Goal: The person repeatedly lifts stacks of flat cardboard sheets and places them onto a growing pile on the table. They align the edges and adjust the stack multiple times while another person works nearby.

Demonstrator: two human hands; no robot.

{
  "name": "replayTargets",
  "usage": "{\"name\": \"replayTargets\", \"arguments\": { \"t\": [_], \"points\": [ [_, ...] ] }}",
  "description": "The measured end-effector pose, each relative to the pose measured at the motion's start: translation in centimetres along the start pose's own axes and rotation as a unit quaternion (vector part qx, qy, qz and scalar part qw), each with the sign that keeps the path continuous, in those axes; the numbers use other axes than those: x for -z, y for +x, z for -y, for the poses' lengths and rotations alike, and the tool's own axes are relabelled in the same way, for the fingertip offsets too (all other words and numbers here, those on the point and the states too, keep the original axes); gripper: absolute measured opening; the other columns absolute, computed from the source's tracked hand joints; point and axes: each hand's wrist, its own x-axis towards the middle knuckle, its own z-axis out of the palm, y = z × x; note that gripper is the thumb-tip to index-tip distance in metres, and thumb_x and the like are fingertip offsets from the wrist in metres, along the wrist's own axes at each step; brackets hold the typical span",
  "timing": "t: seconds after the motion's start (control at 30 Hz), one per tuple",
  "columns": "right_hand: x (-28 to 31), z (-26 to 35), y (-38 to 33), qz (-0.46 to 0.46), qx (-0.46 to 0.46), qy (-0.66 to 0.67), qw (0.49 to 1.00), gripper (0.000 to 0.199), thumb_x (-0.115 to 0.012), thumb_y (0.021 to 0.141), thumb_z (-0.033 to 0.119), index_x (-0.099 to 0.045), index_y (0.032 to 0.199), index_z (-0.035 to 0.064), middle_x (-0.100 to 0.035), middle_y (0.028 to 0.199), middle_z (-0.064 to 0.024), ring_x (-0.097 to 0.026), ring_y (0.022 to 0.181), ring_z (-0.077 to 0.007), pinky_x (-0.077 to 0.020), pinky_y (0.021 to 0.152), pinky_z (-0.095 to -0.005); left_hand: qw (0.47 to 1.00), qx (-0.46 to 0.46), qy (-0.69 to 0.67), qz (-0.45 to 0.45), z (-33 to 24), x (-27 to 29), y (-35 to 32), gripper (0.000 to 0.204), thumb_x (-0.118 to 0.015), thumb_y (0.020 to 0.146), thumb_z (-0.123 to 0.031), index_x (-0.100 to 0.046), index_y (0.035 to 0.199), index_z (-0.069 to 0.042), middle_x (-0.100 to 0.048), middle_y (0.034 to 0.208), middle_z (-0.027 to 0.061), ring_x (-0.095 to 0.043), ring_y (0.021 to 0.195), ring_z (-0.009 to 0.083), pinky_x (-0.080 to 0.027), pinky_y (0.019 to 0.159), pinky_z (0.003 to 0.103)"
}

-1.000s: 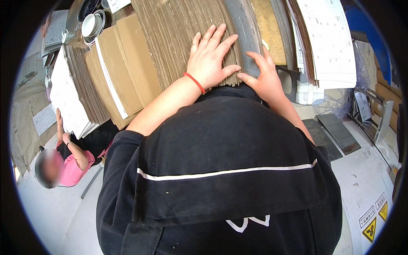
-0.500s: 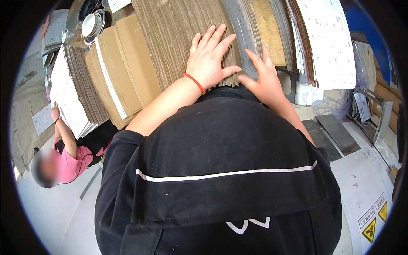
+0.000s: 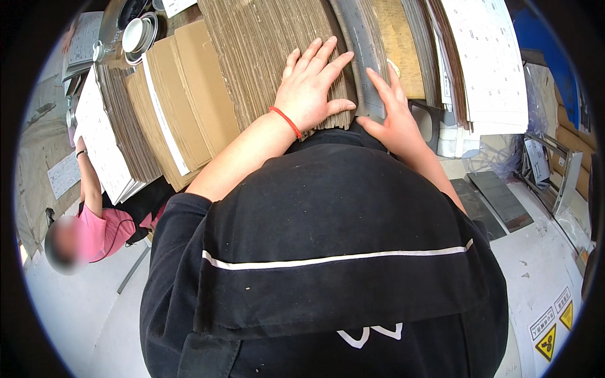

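My left hand [image 3: 309, 85] lies with fingers spread across the ridged edges of a thick stack of brown corrugated cardboard sheets [image 3: 252, 57]. A red cord circles that wrist. My right hand [image 3: 394, 110] has its fingers apart and rests at the grey printed surface [image 3: 365, 38] just right of the stack; whether it presses on it I cannot tell. A dark narrow gap runs between the stack and this grey surface. Neither hand grips anything.
Folded tan cardboard [image 3: 198, 94] and white printed sheets [image 3: 113, 138] stand left. More white printed sheets [image 3: 485, 63] stand right, past a wooden panel [image 3: 403, 44]. Tape rolls [image 3: 135, 38] lie far left. A co-worker in a pink shirt [image 3: 104, 233] reaches toward the sheets.
A dark gap now shows along the stack's right edge, where sheet edges were. My hands have barely shifted. The co-worker's hand has moved up along the white sheets.
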Motion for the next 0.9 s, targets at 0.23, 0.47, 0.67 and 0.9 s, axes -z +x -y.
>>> {"name": "replayTargets", "arguments": {
  "t": [0.23, 0.47, 0.67, 0.9],
  "points": [
    [-1.3, -0.5, -0.2, -0.017, 0.013, -0.088, 0.996, 0.079, -0.084, 0.078, 0.027, -0.050, 0.150, 0.0223, -0.017, 0.166, -0.0254, -0.030, 0.148, -0.0459, -0.0321, 0.117, -0.0531, 0.999, 0.016, -0.003, -0.038, -0.1, -0.1, -0.1, 0.102, -0.085, 0.070, -0.057, -0.042, 0.155, -0.020, -0.032, 0.163, 0.0167, -0.029, 0.152, 0.0371, -0.023, 0.122, 0.057],
    [-0.9, 0.8, -0.1, -0.009, -0.031, -0.093, 0.995, 0.087, -0.090, 0.073, 0.032, -0.050, 0.149, 0.0227, -0.017, 0.166, -0.0238, -0.030, 0.149, -0.0438, -0.0326, 0.116, -0.0541, 1.000, 0.021, 0.012, 0.000, 0.5, 0.5, -0.3, 0.102, -0.084, 0.069, -0.058, -0.043, 0.154, -0.019, -0.031, 0.164, 0.0175, -0.026, 0.153, 0.0362, -0.021, 0.123, 0.057],
    [-1.0, 1.3, 0.0, -0.006, -0.033, -0.011, 0.999, 0.077, -0.079, 0.078, 0.016, -0.050, 0.149, 0.0222, -0.017, 0.166, -0.0251, -0.030, 0.148, -0.0459, -0.0322, 0.117, -0.0527, 1.000, 0.015, 0.012, 0.001, 0.7, 0.6, -0.3, 0.101, -0.085, 0.069, -0.057, -0.044, 0.153, -0.019, -0.032, 0.164, 0.0170, -0.025, 0.153, 0.0356, -0.021, 0.124, 0.055],
    [-1.7, 0.1, 0.0, -0.004, 0.006, -0.140, 0.990, 0.068, -0.077, 0.080, 0.021, -0.056, 0.145, 0.0198, -0.014, 0.166, -0.0273, -0.033, 0.146, -0.0461, -0.0339, 0.115, -0.0552, 1.000, 0.028, 0.005, -0.006, 0.6, 0.6, -0.3, 0.106, -0.084, 0.069, -0.059, -0.040, 0.156, -0.017, -0.031, 0.164, 0.0153, -0.026, 0.153, 0.0338, -0.022, 0.124, 0.055]
  ]
}}
